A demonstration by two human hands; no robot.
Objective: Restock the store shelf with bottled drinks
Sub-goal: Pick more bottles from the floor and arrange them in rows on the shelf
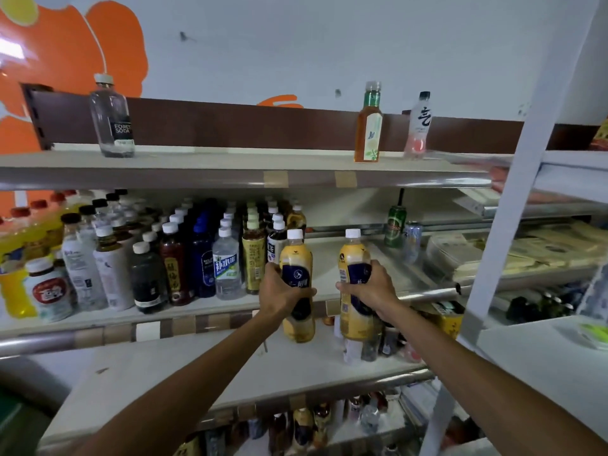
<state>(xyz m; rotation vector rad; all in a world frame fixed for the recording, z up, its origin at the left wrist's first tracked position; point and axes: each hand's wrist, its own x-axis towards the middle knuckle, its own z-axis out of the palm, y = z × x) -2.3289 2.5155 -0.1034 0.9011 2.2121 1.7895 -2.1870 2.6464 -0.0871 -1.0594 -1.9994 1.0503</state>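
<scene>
Yellow bottle, white cap, dark label, centre frame: left grip wrapped round its middle. Second yellow bottle to its right, apart: right grip curled round label. Both upright, held before front edge of middle shelf, right of crowded bottle rows. Arms stretched forward from lower frame.

Each hand, left and right, grips an upright yellow bottle before the middle shelf.
</scene>
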